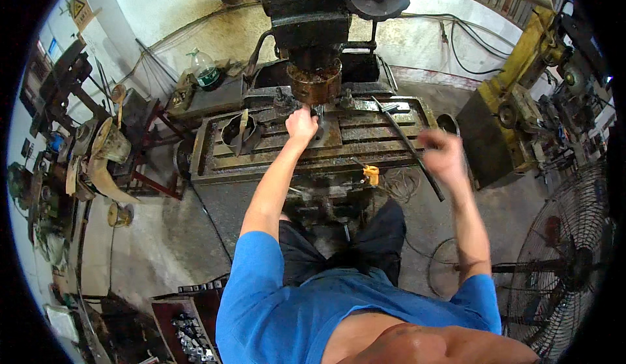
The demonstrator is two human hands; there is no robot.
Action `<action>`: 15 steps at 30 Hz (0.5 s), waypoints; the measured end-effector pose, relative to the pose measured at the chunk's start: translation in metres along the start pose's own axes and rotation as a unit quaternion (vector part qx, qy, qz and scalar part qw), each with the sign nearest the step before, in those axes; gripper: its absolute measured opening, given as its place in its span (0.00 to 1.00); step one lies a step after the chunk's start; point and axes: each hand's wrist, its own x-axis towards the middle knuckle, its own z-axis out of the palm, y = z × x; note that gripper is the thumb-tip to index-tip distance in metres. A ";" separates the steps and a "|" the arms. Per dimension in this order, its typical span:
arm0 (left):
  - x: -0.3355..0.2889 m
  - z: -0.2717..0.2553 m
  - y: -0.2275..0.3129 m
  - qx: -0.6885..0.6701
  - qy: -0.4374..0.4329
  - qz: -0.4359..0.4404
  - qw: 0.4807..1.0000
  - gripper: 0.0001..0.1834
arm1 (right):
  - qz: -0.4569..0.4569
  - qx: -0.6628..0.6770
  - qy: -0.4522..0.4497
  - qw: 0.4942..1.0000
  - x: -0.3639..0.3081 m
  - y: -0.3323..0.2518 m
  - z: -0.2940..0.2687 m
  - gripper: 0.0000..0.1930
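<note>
My left hand [302, 126] is closed in a fist just below the round, oily brown head [314, 80] of a milling machine. Whatever it grips, if anything, is hidden by the fingers. My right hand [442, 154] is raised off the right end of the slotted machine table [274, 166], smeared by motion, so its fingers cannot be read. Close to it, a long dark metal bar [407, 145] slants from the table out over its front edge. Left of my left hand, a cut-open dark container [240, 134] with a brush-like handle in it stands on the table.
A yellow object [371, 175] sits at the table's front edge. A wire-cage fan [574, 259] stands at the right, below a yellow machine [521, 83]. At the left are a red-framed stand [156, 149] and a plastic bottle [203, 70]. A bin [171, 312] of metal pieces is lower left.
</note>
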 end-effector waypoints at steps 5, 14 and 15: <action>0.013 0.008 -0.022 -0.023 -0.022 -0.003 0.999 0.19 | -0.375 0.139 0.241 0.884 0.140 -0.075 -0.141 0.23; 0.015 -0.009 0.002 -0.046 -0.077 -0.076 0.993 0.20 | -0.379 0.204 0.225 0.874 0.093 -0.100 -0.146 0.32; 0.016 -0.006 0.000 -0.048 -0.066 -0.071 0.994 0.20 | -0.340 0.232 0.251 0.876 0.077 -0.087 -0.133 0.31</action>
